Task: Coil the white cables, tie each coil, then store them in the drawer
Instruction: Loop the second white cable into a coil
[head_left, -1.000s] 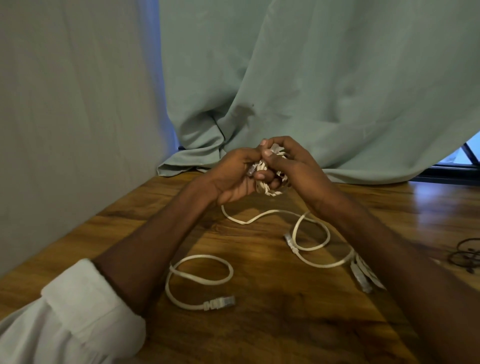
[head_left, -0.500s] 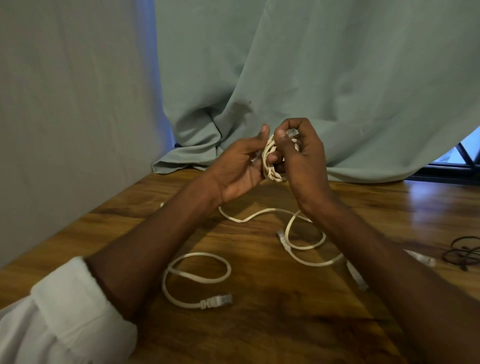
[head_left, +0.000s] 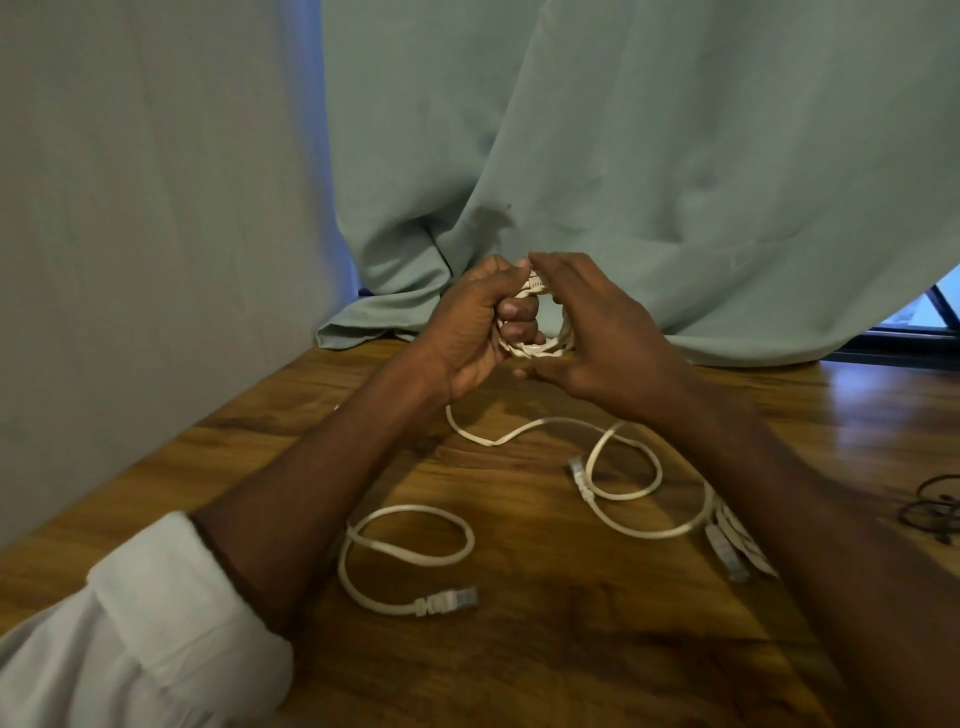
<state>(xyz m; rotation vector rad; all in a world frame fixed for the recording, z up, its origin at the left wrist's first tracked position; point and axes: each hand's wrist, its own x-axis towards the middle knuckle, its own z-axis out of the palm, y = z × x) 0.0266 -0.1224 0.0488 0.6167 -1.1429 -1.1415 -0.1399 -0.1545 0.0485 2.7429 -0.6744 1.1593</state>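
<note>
A pale green curtain (head_left: 649, 171) hangs across the back, its hem bunched on the far edge of the wooden table (head_left: 519, 649). A plain grey wall (head_left: 145, 234) runs along the left side. Both forearms reach out over the table, the left one coming from a rolled white sleeve (head_left: 156, 623).

The hands meet above the far part of the table. The left hand (head_left: 467, 332) has its fingers curled tightly round a small white coil (head_left: 530, 348) of cable, held clear of the table. The right hand (head_left: 597, 343) cups the coil's other side with fingers fairly straight, fingertips touching the top near a plug (head_left: 536, 283) and thumb under the bottom.

Two loose white cables lie on the table below the hands: the looped cable (head_left: 410, 551) between the forearms ends in a plug near the middle, and the longer cable (head_left: 623, 467) curls partly under the right forearm. A thin dark cord (head_left: 935, 509) lies at the right edge.
</note>
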